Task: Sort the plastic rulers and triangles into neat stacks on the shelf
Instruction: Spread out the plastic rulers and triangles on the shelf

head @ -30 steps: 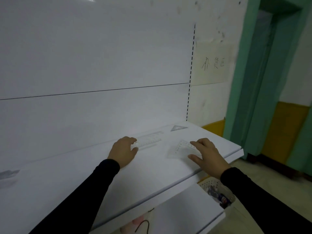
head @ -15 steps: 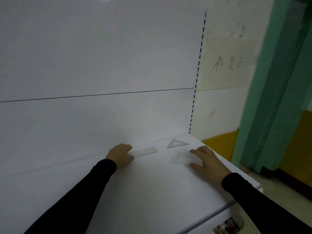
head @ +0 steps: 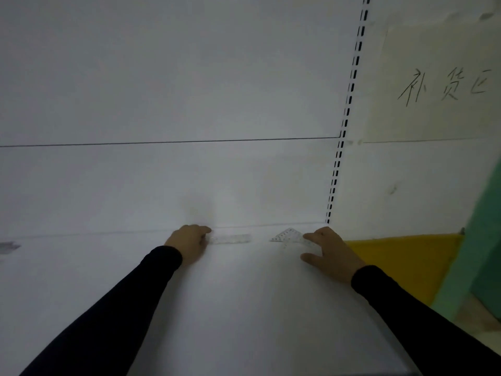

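Note:
A clear plastic ruler [head: 230, 239] lies flat near the back edge of the white shelf [head: 244, 308]. My left hand [head: 189, 242] holds the ruler's left end with curled fingers. To the right, clear plastic triangles [head: 287, 236] lie overlapped against the back corner. My right hand [head: 329, 252] rests on their right side, with the fingers stretched over the plastic and the thumb spread toward me. How many triangles lie there is unclear.
The white back panel [head: 176, 180] rises just behind the rulers. A slotted upright [head: 334, 172] marks the shelf's right end. Beyond it are a wall with a handwritten paper sign [head: 444, 85], a yellow band [head: 401, 256] and a green door frame [head: 485, 240]. A dark smudge [head: 9, 246] sits far left.
Both hands have slid their pieces toward the back panel. The ruler now lies close to the back edge and the right-hand triangle has reached the one in the corner.

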Action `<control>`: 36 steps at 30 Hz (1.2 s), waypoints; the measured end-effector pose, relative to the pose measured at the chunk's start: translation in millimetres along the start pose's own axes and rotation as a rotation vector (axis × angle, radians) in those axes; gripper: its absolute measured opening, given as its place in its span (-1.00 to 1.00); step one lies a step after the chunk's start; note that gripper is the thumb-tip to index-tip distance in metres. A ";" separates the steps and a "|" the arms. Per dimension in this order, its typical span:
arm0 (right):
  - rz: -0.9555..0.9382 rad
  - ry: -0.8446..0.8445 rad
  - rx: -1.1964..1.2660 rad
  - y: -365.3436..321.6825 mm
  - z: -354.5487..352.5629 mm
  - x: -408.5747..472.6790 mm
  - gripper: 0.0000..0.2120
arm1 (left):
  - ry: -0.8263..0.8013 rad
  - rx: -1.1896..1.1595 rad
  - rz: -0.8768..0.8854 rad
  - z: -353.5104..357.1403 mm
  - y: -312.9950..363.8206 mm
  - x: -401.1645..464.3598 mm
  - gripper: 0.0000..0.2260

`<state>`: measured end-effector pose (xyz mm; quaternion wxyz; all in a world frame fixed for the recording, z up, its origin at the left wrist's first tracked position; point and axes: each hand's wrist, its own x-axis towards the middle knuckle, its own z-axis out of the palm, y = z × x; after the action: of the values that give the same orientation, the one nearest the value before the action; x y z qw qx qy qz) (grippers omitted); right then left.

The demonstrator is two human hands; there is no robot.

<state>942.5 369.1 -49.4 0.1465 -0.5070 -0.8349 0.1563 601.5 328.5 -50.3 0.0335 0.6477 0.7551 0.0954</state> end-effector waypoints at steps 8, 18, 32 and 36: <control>0.022 0.025 0.068 17.5 7.1 30.6 -0.54 | 0.133 -0.117 -0.025 4.5 22.2 -42.3 -0.61; 0.033 0.015 0.094 12.8 10.9 63.5 -0.52 | 0.134 -0.137 -0.009 20.0 27.1 -79.7 -0.23; 0.073 0.061 0.128 20.7 6.5 57.8 -0.78 | 0.199 -0.109 -0.004 27.4 24.2 -74.6 -0.52; 0.083 0.071 0.164 23.2 8.0 59.5 -0.69 | 0.193 -0.112 -0.008 27.8 22.8 -74.7 -0.54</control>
<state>931.5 431.3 -61.0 0.2104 -0.5326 -0.7919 0.2120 640.4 261.0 -78.7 -0.0029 0.6297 0.7509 0.1993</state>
